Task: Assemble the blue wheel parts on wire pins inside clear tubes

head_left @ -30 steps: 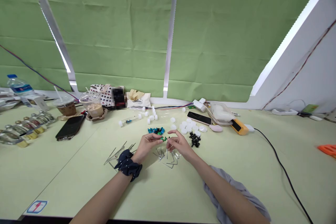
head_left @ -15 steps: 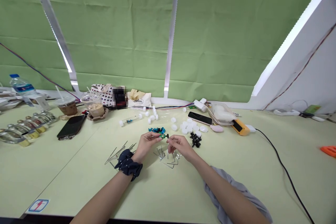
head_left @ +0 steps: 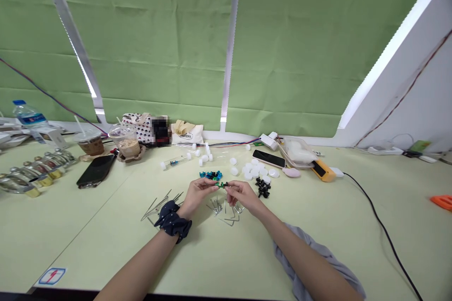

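My left hand (head_left: pixel 196 194) pinches a small green part (head_left: pixel 220 185) between thumb and fingertips. From the other side, my right hand (head_left: pixel 243 195) is closed on a small black piece (head_left: pixel 226 184) that meets the green part's right end. Just behind my fingers lies a pile of small blue and black parts (head_left: pixel 211 175). Black pieces (head_left: pixel 263 188) are heaped to the right of my right hand. Bent metal rods (head_left: pixel 231 219) lie beneath and between my hands, and longer metal rods (head_left: pixel 155 208) are beside my left wrist.
White round caps (head_left: pixel 254 169) lie behind the black pieces, near a phone (head_left: pixel 269 159) and a yellow device (head_left: pixel 323 171). Farther left are a dark phone (head_left: pixel 96 170), two drink cups (head_left: pixel 91 144), several glass bottles (head_left: pixel 38 172) and a water bottle (head_left: pixel 30 115).
The black piece has turned from upright to lying in line with the green part. My right fingertips have shifted slightly around it, while my left hand is nearly still.
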{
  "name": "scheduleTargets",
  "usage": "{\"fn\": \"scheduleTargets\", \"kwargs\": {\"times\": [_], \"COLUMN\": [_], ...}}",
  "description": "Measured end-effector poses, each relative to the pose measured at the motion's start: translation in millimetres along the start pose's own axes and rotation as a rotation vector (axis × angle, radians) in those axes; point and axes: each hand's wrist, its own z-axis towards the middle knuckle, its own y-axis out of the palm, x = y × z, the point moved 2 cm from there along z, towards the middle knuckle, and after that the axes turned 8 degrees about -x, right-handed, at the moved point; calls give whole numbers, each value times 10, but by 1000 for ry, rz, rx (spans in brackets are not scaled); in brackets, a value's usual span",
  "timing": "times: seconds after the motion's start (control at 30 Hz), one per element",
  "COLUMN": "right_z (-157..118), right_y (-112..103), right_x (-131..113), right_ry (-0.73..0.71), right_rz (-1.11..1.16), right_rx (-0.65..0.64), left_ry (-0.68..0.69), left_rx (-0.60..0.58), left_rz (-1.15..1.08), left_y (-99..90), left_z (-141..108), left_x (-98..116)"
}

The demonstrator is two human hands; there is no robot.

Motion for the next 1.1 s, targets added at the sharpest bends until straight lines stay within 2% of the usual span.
{"fn": "scheduleTargets", "kwargs": {"times": [0.2, 0.4, 0.53, 0.67, 0.83, 0.97, 1.1], "right_z": [-31, -33, -1, 22, -16, -34, -17], "right_y": [17, -1, -26, -34, 3, -5, -25], "right_x": [-65, -108, -42, 49, -22, -106, -52], "right_ry": [-40, -115, -69, 0, -51, -114, -50], "right_rz": [-2, 35, 20, -10, -19, 7, -2], "right_rx": [-28, 2, 10, 16, -41, -21, -10], "left_ry": [-9, -24, -5, -5, -1, -10, -8], "left_rx": [47, 13, -26, -6, 59, 33, 2], "left_rz": [11, 2, -12, -3, 7, -1, 1], "left_y": [-58, -39, -12, -33, -89, -75, -40], "left_z": [9, 5, 6, 16, 30, 27, 15], "left_x": [-19, -32, -38, -49, -50, -53, -44]}}
